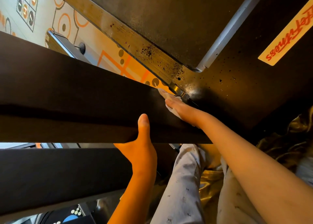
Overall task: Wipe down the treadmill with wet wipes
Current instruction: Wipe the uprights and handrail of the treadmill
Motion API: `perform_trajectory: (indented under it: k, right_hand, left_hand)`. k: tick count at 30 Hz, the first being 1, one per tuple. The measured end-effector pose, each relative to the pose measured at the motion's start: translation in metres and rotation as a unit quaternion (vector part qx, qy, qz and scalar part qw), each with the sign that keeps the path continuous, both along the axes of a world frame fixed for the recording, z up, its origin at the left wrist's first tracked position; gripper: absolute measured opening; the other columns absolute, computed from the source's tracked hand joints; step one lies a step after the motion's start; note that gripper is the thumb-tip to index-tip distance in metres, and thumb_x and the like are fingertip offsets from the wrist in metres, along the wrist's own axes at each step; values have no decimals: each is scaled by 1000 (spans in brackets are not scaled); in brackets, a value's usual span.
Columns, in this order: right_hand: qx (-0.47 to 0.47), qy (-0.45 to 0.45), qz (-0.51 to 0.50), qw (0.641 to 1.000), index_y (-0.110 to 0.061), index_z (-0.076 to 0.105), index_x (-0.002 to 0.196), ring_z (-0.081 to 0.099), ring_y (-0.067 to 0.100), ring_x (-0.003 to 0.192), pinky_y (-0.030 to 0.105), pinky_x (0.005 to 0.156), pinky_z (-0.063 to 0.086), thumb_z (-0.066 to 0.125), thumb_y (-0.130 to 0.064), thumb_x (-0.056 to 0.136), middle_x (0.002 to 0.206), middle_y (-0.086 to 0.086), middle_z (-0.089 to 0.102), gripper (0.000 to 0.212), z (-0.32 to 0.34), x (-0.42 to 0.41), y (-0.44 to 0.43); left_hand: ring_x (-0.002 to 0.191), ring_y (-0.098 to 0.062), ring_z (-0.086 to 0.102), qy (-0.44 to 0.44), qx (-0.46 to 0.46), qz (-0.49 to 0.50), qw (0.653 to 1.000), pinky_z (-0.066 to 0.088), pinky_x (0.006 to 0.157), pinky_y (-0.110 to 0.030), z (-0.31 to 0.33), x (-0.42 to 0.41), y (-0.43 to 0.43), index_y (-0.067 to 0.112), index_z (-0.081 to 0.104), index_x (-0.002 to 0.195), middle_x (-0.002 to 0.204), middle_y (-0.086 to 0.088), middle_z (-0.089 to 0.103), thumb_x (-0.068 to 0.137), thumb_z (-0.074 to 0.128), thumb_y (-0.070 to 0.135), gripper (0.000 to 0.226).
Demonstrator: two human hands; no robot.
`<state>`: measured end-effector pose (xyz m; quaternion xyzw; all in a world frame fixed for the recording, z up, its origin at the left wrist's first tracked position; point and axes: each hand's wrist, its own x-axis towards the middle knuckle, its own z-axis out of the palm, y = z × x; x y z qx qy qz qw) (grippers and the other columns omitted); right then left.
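Pale trousers: light fabric with tiny dark motifs (183,189), covering the person's legs at the bottom of the view, between the two bare forearms.
Golden cloth: shiny, crumpled material (211,178) lying between and to the right of the legs.
Left hand: (144,144) clamped on the near edge of the broad black handrail bar (67,96) — thumb laid over the top face, palm against the edge, fingers hidden underneath.
Right hand: (179,107) stretched flat with fingers straight and together, pressing down on the top of the same bar near its far end.
White wet wipe: (173,112) trapped under the right hand against the bar; only its edges show around the fingers and palm.
Lower black panel: (59,178) a second dark slab below the bar, left of the left forearm.
Treadmill: its dark running belt (169,20) fills the upper middle, dusty-looking — flanked on the left by a worn wood-toned side rail (128,37) with dark specks.
Grey strip: (228,30) a pale metal edge between the belt and the black front cover (245,79), which is also speckled.
Cream sticker: (288,33) on the cover, with red lettering.
Floor: (71,23) patterned in orange and grey circles and lines, upper left.
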<state>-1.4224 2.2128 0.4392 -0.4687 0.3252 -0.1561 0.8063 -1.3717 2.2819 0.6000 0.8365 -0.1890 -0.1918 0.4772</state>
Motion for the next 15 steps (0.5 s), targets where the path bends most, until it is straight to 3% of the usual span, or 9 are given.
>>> perform_trajectory:
  k: [2,6,12,15]
  right_hand:
    - [17,6,-8,1000,-24,6,155,-1,-2,142,14,103,0,20,-29,108,161,-12,3,50,-11,0,1]
    - [41,41,-12,998,-27,6,155,-4,6,147,23,109,-2,23,-36,107,160,-14,2,52,-36,-7,12]
    - [105,107,-5,989,-36,5,154,-6,8,145,40,118,-1,19,-37,107,156,-19,3,49,-63,-39,40]
    - [136,120,-15,983,-38,6,153,-3,15,149,43,118,2,21,-41,106,161,-13,-1,50,-78,-52,55]
  left_hand:
    - [88,8,52,2,2,-16,1000,45,68,0,-3,-1,0,29,27,126,105,21,46,84,65,7,61]
    - [90,7,51,-10,5,1,1000,44,66,2,1,0,0,22,27,141,105,20,47,83,65,10,71]
    - [85,6,53,-17,17,16,1000,46,63,-1,4,-3,-3,27,31,129,102,19,48,84,65,9,59]
    - [78,11,54,-6,5,15,1000,45,62,0,3,-4,-4,30,30,124,100,21,47,86,65,8,56]
